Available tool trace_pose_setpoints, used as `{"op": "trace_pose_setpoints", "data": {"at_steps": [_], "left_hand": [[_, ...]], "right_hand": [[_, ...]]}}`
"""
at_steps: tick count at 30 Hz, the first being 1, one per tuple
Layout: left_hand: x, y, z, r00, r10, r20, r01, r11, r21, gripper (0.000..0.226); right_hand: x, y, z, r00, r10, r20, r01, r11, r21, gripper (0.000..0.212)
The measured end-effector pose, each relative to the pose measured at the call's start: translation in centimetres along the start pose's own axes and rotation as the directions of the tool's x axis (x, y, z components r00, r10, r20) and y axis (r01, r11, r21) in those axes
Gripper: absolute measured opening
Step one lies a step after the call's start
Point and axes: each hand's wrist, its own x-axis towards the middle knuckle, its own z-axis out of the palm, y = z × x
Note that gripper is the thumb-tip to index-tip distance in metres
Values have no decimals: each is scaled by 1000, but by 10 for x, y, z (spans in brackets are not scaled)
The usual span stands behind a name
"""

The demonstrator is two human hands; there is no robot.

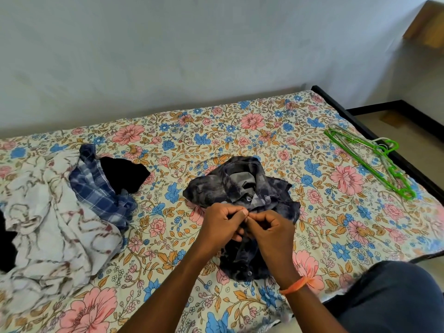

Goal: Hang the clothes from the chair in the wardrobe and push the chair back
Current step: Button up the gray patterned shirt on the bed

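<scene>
A dark grey mottled shirt [242,186] lies crumpled in the middle of the flowered bed [216,131]. My left hand [222,223] and my right hand [272,233] meet over its front placket, each pinching the fabric by a button. To the left lie a blue checked shirt [101,188], a black garment [123,173] and a white patterned cloth [48,227]. Green hangers [374,162] rest near the bed's right edge. No chair or wardrobe is in view.
A pale wall runs behind the bed. The black bed frame [360,126] borders the right side, with bare floor beyond. A wooden furniture corner [425,25] shows at the top right. My knee in dark trousers [394,299] is at the lower right.
</scene>
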Motion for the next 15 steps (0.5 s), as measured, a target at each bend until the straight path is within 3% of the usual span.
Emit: {"op": "trace_pose_setpoints", "data": {"at_steps": [7, 11, 15], "left_hand": [[8, -2, -7, 980, -151, 128, 178, 956, -232, 12], [11, -3, -7, 976, -165, 144, 197, 949, -248, 7], [16, -6, -4, 984, -116, 133, 137, 977, -165, 10]], "right_hand": [[0, -4, -5, 982, 176, 71, -188, 960, 209, 5], [1, -6, -6, 956, 259, 141, -292, 899, 326, 5], [4, -3, -9, 941, 296, 165, -335, 884, 326, 8]]}}
